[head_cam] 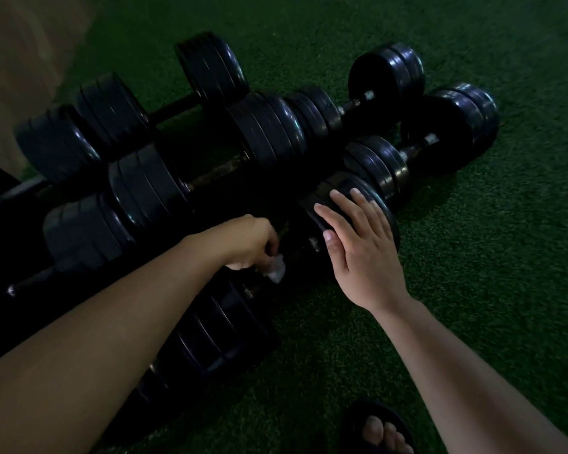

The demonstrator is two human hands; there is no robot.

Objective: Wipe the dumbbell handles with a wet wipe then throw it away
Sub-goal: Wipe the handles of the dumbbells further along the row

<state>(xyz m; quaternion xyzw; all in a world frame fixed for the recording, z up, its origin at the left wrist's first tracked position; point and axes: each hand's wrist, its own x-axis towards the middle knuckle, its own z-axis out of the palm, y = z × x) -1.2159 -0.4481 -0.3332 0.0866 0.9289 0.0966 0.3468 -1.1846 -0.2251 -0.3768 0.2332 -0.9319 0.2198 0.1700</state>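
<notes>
Several black dumbbells lie side by side on green turf in dim light. The nearest dumbbell [230,322] runs from a stack of plates at lower centre up to a plate [345,188] at centre right. My left hand [246,242] is closed around a crumpled white wet wipe [276,268], pressed on that dumbbell's dark handle, which is mostly hidden by the hand. My right hand [358,247] rests flat, fingers spread, on the upper plate of the same dumbbell.
More dumbbells [269,126] lie behind, with two smaller ones [453,126] at the upper right. Green artificial turf [489,257] covers the floor to the right. My sandalled foot [381,430] stands at the bottom edge. A tan floor strip [23,60] shows at the upper left.
</notes>
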